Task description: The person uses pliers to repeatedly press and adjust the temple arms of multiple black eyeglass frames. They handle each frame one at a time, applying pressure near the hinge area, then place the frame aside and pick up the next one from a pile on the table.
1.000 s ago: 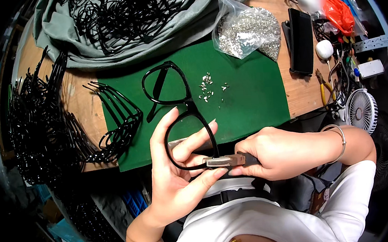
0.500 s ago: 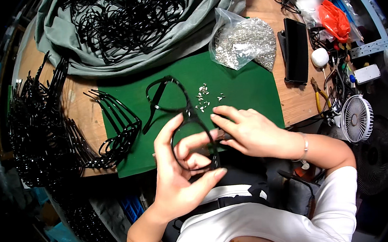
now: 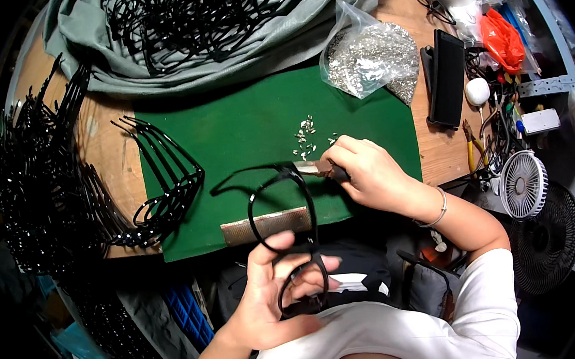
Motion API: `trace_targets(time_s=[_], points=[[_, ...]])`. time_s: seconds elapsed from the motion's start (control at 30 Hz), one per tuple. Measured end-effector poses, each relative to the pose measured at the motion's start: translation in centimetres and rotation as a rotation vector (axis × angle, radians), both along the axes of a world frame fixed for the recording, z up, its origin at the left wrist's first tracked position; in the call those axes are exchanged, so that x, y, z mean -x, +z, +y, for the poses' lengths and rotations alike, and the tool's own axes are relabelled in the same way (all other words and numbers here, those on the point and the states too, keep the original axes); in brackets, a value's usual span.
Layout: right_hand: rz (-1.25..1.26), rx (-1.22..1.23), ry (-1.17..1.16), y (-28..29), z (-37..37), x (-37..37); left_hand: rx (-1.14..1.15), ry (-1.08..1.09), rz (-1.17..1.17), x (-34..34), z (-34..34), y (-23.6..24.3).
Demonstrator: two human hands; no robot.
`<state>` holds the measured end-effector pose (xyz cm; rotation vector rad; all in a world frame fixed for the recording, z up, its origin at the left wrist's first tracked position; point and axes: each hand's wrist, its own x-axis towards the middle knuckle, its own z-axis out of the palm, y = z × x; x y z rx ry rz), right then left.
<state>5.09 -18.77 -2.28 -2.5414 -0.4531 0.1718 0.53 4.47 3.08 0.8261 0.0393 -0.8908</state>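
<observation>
My left hand (image 3: 261, 312) is closed round the lower part of a black eyeglass frame (image 3: 312, 204), which it holds upright near the table's front edge. One temple of the frame juts out to the left, over the green mat (image 3: 228, 123). In my right hand (image 3: 376, 178) is a dark-handled tool with a short, flat metal blade (image 3: 308, 168), perhaps a knife. The blade's tip is at the frame's upper corner; I cannot tell whether they touch. Small silvery pieces (image 3: 305, 131) lie loose on the mat just beyond the blade.
A worn brownish block (image 3: 237, 232) sits at the mat's front edge. Black frames (image 3: 172, 189) stand nested at left, beside a larger stack (image 3: 36, 194). More lie on grey cloth (image 3: 277, 61). At right are a bag of silvery pieces (image 3: 365, 53), a phone (image 3: 447, 76), pliers (image 3: 470, 146) and a fan (image 3: 524, 184).
The eyeglass frame has turned and come down toward me with my left hand, uncovering the brownish block. My right hand has moved up slightly, bringing the blade to the frame's upper corner.
</observation>
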Motion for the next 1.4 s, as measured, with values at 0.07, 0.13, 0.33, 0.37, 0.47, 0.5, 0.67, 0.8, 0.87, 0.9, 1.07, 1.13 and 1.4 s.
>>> trace_targets(time_s=[0.07,0.13,0.33,0.37,0.47,0.5,0.67,0.8,0.87,0.9,1.07,1.13,1.4], points=[[-0.006,-0.007,0.059,-0.1,-0.1,-0.2,0.066,0.011,0.17,-0.2,0.4,0.5],[0.073,0.086,0.066,0.0,0.2,-0.7,0.093,-0.08,0.105,0.0,0.9,-0.7],[0.065,0.113,0.075,0.5,0.4,-0.8,-0.212,0.042,-0.163,1.3,-1.3,-1.2],[0.026,0.07,0.068,0.6,0.4,-0.6,-0.242,0.04,-0.211,1.1,-1.4,-1.2],[0.235,-0.365,-0.177,3.9,1.5,0.5,-0.257,0.125,-0.267,0.8,-2.2,-1.5],[0.347,-0.51,-0.247,4.8,2.1,1.0,-0.255,0.171,-0.27,0.9,-2.6,-1.7],[0.354,-0.941,-0.343,5.0,4.7,3.0,-0.312,0.251,-0.499,1.2,-4.5,-2.1],[0.638,-1.219,-0.503,5.0,4.9,3.1,-0.32,0.209,-0.455,1.3,-4.3,-1.9],[0.774,-1.201,-0.517,5.2,4.4,2.7,-0.292,0.177,-0.382,1.0,-4.1,-1.7],[0.805,-1.193,-0.546,5.2,4.4,2.7,-0.266,0.161,-0.356,0.9,-3.8,-1.6],[0.971,-1.253,-0.502,6.5,4.2,2.0,-0.15,0.082,-0.197,0.1,-2.6,-0.7],[1.021,-1.278,-0.507,7.0,4.1,1.9,-0.118,0.053,-0.128,-0.3,-2.2,-0.1],[1.016,-1.286,-0.41,7.1,4.1,2.0,0.029,0.058,0.026,-0.4,-1.3,1.0]])
